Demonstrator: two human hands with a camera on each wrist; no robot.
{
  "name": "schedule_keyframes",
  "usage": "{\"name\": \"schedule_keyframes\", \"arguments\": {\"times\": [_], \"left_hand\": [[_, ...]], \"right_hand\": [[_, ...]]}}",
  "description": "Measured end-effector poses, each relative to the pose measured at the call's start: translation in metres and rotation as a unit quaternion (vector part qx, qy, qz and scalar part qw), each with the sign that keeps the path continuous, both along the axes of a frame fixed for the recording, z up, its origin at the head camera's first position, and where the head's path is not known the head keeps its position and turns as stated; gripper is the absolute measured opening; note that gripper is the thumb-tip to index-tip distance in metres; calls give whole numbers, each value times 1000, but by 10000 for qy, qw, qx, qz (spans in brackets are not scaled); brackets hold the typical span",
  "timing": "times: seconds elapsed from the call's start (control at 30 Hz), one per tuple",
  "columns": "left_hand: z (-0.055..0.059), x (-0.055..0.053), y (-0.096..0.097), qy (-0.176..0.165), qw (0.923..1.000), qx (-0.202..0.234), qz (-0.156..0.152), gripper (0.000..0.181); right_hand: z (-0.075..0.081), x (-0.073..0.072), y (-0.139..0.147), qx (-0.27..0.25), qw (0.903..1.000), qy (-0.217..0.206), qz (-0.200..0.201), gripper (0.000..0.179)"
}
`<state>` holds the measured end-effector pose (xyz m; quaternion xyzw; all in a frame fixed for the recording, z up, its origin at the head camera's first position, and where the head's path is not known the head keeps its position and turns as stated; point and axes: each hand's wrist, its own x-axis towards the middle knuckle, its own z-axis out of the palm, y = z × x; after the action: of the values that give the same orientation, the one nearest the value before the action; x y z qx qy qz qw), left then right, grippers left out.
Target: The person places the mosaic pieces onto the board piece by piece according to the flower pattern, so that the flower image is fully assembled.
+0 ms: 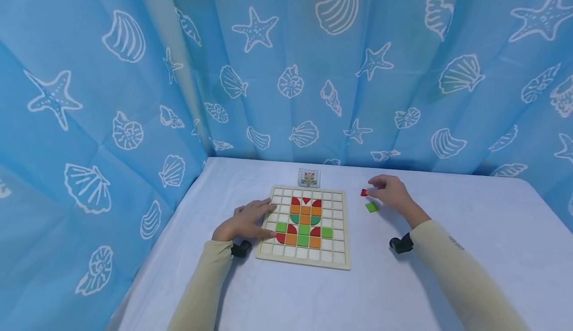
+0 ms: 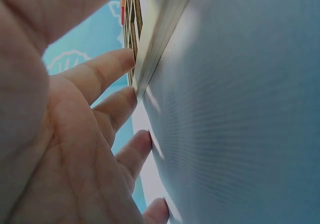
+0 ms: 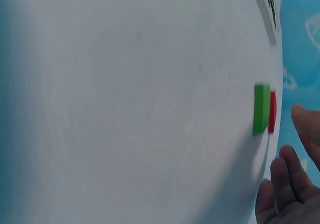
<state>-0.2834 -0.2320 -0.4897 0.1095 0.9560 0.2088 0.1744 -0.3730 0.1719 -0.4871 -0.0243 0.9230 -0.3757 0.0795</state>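
Observation:
My left hand [image 1: 245, 221] rests along the left edge of a wooden grid board [image 1: 304, 263], fingers spread. In the left wrist view, fingertips touch the board's side [image 2: 162, 28] and the cloth. Red, orange and green tiles form a pattern in the middle of the board. To the board's right, my right hand [image 1: 390, 193] hovers beside a red tile [image 1: 364, 192], its fingers loosely bent. A light green tile [image 1: 371, 207] lies just nearer. The right wrist view shows thumb and fingers apart, close by the red tile [image 3: 273, 112] and green tile [image 3: 261, 108].
A small pattern card [image 1: 309, 177] lies behind the board, showing a similar coloured figure on a grid. White cloth [image 1: 286, 301] covers the table. A blue curtain [image 1: 286, 47] with shells and starfish hangs along the back and left. Each wrist wears a black camera [image 1: 401, 244].

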Motion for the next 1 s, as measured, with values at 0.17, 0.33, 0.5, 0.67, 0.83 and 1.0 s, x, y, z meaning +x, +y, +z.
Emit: {"name": "schedule_keyframes", "arguments": {"times": [0.17,0.33,0.5,0.67,0.83,1.0], "left_hand": [[1,-1,0,-17,10000,34,-16,87],[0,-3,-1,80,9999,78,-42,86],[-5,-1,-1,76,9999,59,-82,87],[-9,2,1,58,9999,22,-116,86],[-8,2,1,99,9999,-13,-101,86],[-4,0,0,182,9998,-69,-83,86]], "right_hand": [[-2,-5,8,-210,9987,-464,33,48],[-4,-13,6,-241,9975,-662,100,51],[-14,-15,2,-8,9974,-714,52,47],[-21,-10,2,64,9979,-648,-64,43],[-18,-9,0,126,9981,-587,-138,41],[-11,-11,0,139,9985,-455,-282,41]]}}
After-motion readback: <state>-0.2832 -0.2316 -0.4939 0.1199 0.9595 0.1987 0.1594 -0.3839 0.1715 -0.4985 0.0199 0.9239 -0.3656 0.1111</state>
